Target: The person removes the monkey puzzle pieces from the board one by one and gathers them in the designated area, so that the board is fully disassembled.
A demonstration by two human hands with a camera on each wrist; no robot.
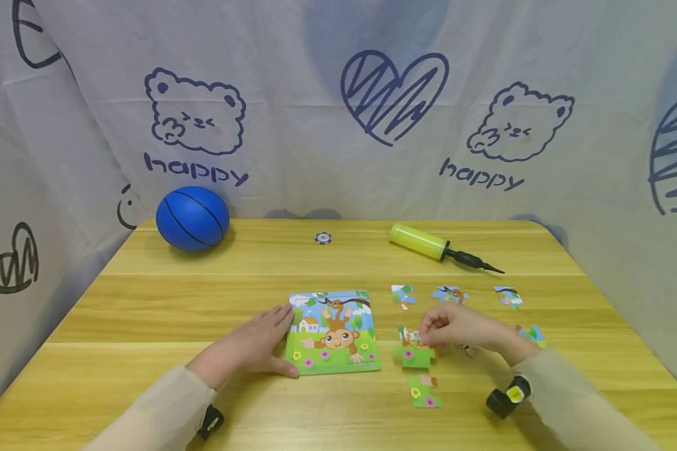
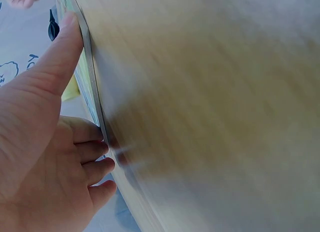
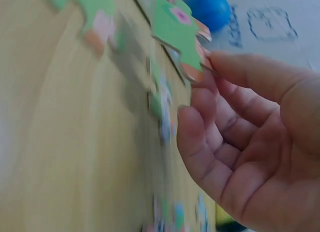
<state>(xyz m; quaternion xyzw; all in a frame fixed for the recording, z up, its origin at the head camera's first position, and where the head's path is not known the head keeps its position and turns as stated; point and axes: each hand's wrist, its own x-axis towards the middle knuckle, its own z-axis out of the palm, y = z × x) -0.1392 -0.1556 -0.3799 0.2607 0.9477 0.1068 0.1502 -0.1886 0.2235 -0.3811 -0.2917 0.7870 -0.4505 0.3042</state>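
My left hand rests along the left side of a square monkey puzzle board, its thumb at the near corner and its fingers higher up the edge. In the left wrist view those fingers touch the board's edge. To the right of the board, my right hand pinches a green jigsaw piece with a pink flower between thumb and fingertips. That piece is tilted and held above the table. Another jigsaw piece lies just behind it, partly covered. A flowered piece lies nearer me.
More jigsaw pieces lie around the right hand, among them a branch piece and a green-blue piece. Farther back are a yellow-green hand pump, a poker chip and a blue ball. A printed cloth hangs behind the table.
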